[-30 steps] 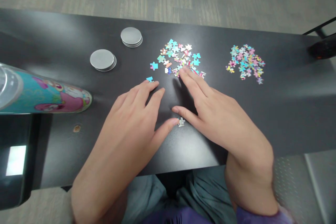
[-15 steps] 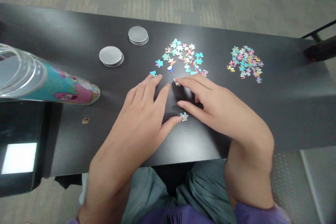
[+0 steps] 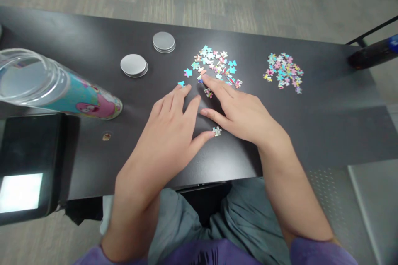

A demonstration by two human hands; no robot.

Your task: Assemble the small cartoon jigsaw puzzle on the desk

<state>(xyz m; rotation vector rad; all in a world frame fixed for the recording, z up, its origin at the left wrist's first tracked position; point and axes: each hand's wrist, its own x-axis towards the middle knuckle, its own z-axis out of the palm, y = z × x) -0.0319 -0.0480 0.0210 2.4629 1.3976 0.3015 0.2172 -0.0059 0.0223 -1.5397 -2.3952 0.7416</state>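
Observation:
My left hand [image 3: 169, 132] lies palm down on the dark table with fingers spread. Its thumb tip touches a pale puzzle piece [image 3: 217, 131], and its fingertips are beside a blue piece [image 3: 181, 84]. My right hand [image 3: 239, 109] is open, thumb apart from the fingers. The right index fingertip is at a blue and white piece [image 3: 200, 79] by the lower edge of a loose pile of pieces [image 3: 214, 61]. Just under that index finger lies a multicoloured piece [image 3: 208, 93]. A second pile [image 3: 284, 69] sits farther right.
A clear-topped tube with a colourful label [image 3: 90, 99] lies at the left, above a black device [image 3: 31, 165] with a bright patch. Two stacks of grey discs [image 3: 133, 65] [image 3: 163, 41] are behind. A dark cylindrical object [image 3: 373, 54] is at the far right.
My right index finger has moved up and left from the multicoloured piece to the blue and white one. My left hand keeps its pose. The camera view has shifted slightly.

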